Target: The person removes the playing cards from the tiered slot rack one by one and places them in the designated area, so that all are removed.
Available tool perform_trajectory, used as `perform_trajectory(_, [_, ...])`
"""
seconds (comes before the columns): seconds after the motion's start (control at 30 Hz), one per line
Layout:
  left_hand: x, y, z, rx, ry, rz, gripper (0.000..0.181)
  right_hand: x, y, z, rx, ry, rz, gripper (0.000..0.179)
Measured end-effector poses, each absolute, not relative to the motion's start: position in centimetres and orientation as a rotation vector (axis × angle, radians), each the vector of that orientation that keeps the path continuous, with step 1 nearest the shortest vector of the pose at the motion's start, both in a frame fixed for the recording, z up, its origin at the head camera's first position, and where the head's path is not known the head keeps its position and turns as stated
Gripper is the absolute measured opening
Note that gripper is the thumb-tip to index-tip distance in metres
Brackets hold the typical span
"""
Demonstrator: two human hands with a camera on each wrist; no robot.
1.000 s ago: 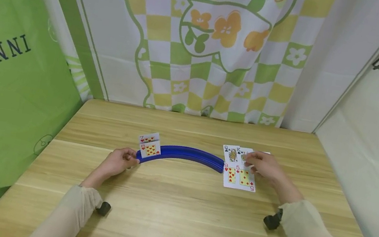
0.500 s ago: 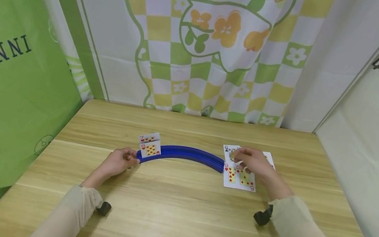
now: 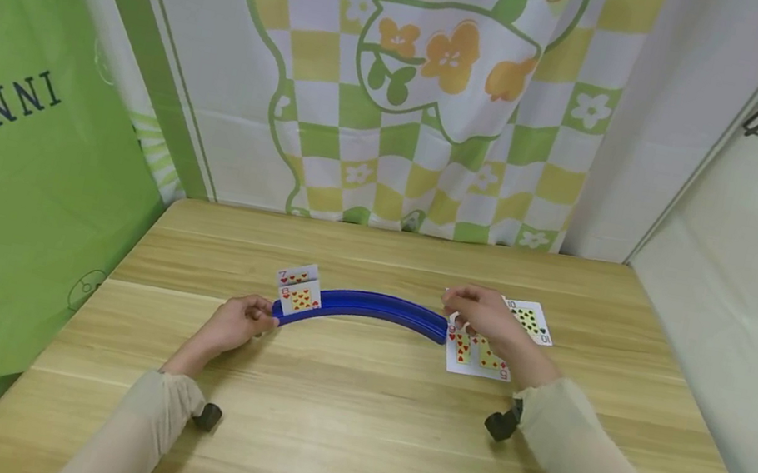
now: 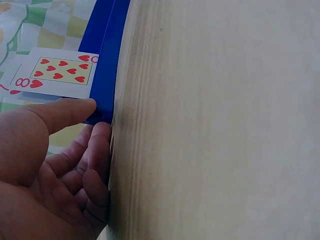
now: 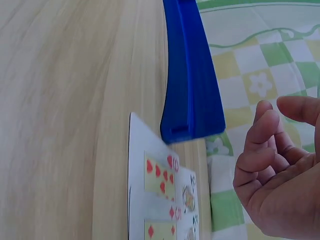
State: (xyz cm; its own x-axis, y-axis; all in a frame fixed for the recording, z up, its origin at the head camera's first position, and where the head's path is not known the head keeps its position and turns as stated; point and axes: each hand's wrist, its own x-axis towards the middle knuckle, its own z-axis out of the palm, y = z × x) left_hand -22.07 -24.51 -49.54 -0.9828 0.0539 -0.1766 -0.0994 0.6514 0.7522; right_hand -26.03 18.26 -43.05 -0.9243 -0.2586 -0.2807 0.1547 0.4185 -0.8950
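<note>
A curved blue card holder (image 3: 374, 306) lies mid-table. My left hand (image 3: 241, 325) pinches its left end, thumb on the rim and fingers curled beneath, as the left wrist view shows. The eight of hearts (image 4: 62, 71) stands in the holder beside that thumb, with the seven of hearts (image 3: 298, 276) behind it. At the holder's right end, my right hand (image 3: 486, 318) hovers over face-up cards, its fingers loosely bent around nothing (image 5: 280, 185). Below it lie the nine of hearts (image 3: 462, 353) and five of diamonds (image 3: 493, 367). The queen (image 5: 189, 200) and king (image 5: 191, 233) are largely hidden in the head view.
A black-suited ten (image 3: 527, 320) lies right of my right hand. The wooden table (image 3: 344, 433) reaches a patterned curtain (image 3: 421, 168) at the back. Green cloth (image 3: 14, 189) hangs on the left, white cloth (image 3: 752, 277) on the right.
My right hand has moved left across the back row of cards, uncovering the ten and covering the queen and king. My left hand has stayed on the card holder.
</note>
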Motion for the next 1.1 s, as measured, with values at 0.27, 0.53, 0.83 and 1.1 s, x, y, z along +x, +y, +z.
perform_trajectory(0.27, [-22.1,-24.5,-49.5,-0.052,2.68,1.246,0.03,-26.0,16.5,-42.9,-0.15,2.289,-1.541,0.036])
perform_trajectory(0.53, [-22.1,-24.5,-49.5,-0.059,2.679,1.254,0.03,-26.1,15.1,-43.0,-0.185,2.255,-1.596,0.035])
perform_trajectory(0.83, [-22.1,-24.5,-49.6,-0.05,2.672,1.27,0.03,-26.0,13.8,-42.7,-0.208,2.265,-1.562,0.032])
perform_trajectory(1.1, [-22.1,-24.4,-49.6,-0.067,2.682,1.261,0.028,-26.0,12.4,-42.6,-0.232,2.258,-1.553,0.027])
